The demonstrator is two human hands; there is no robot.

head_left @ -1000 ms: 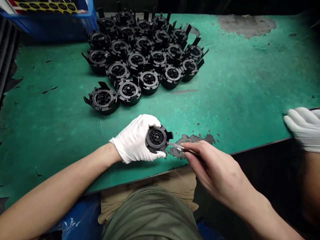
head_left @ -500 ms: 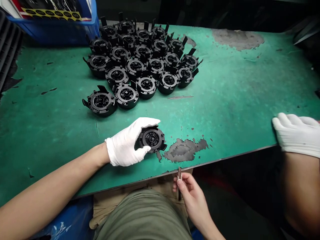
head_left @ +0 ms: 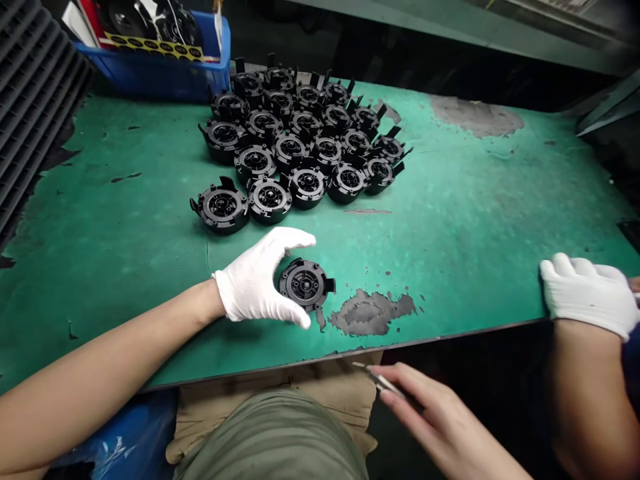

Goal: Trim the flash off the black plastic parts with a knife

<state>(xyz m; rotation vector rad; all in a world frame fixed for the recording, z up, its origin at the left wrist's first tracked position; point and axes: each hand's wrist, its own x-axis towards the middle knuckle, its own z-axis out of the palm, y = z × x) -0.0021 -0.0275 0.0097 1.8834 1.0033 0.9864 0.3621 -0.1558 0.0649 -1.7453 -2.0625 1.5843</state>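
Observation:
My left hand (head_left: 263, 277), in a white glove, is spread in a C shape around the left side of a round black plastic part (head_left: 306, 285), its fingers and thumb apart. That part lies on the green tabletop (head_left: 465, 253). Bare and just below the table's front edge, my right hand (head_left: 417, 407) grips a slim metal tool (head_left: 383, 382), its tip pointing up and left. Beyond my left hand, several similar black parts (head_left: 309, 187) stand grouped, with upright tabs.
A blue bin (head_left: 160, 77) with papers and dark items is at the back left. Black ridged trays (head_left: 30, 107) stand at the far left. At the right edge rests another person's white-gloved hand (head_left: 585, 293).
My left hand has opened from around the black part, which has turned slightly. My right hand has moved right and down, tilting the tool. The view has shifted.

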